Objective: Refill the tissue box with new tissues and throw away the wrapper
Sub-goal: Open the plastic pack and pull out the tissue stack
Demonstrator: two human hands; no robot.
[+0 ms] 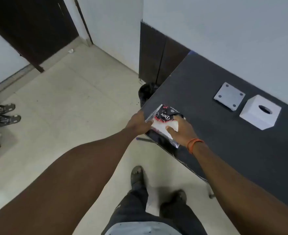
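A pack of new tissues (163, 122) in a clear wrapper with black and red print lies at the near left corner of the dark table (233, 150). My left hand (139, 122) pinches the wrapper's left edge. My right hand (182, 131), with an orange wristband, grips the white tissue stack from the right. The white cube tissue box (260, 112) stands further right on the table, its oval slot facing up. Its flat white base plate (229, 96) lies just left of it.
A black bin (146, 92) stands on the floor beyond the table's left corner. Sandals (3, 114) lie at the far left on the tiled floor. My feet (156, 187) stand close to the table's front edge. A dark door (33, 31) is at the back left.
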